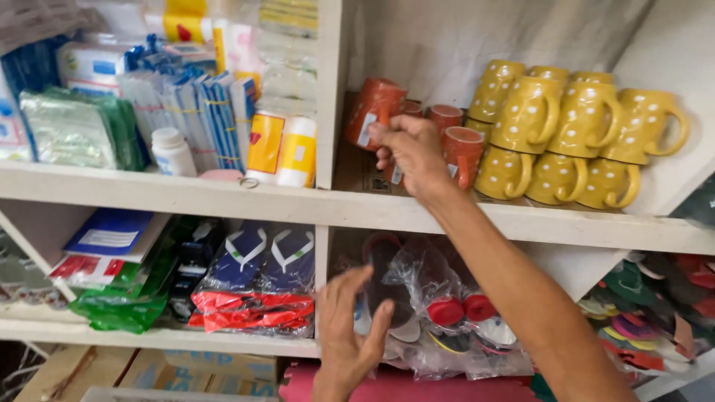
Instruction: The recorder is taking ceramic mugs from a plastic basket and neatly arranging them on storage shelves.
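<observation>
My right hand [412,155] reaches up to the upper shelf and grips an orange mug [375,112], which is tilted on its side. More orange mugs [456,141] stand just behind and to the right of it. My left hand [350,336] hovers lower down with fingers spread, holding nothing, in front of plastic-wrapped sandals [432,305] on the lower shelf.
Stacked yellow dotted mugs [573,134] fill the upper shelf's right side. The white shelf board [223,197] carries packets, a small white bottle [173,151] and yellow-white rolls [283,149]. Bagged blue flip-flops [261,275] and green packets [126,298] lie below; colourful sandals [648,320] sit at right.
</observation>
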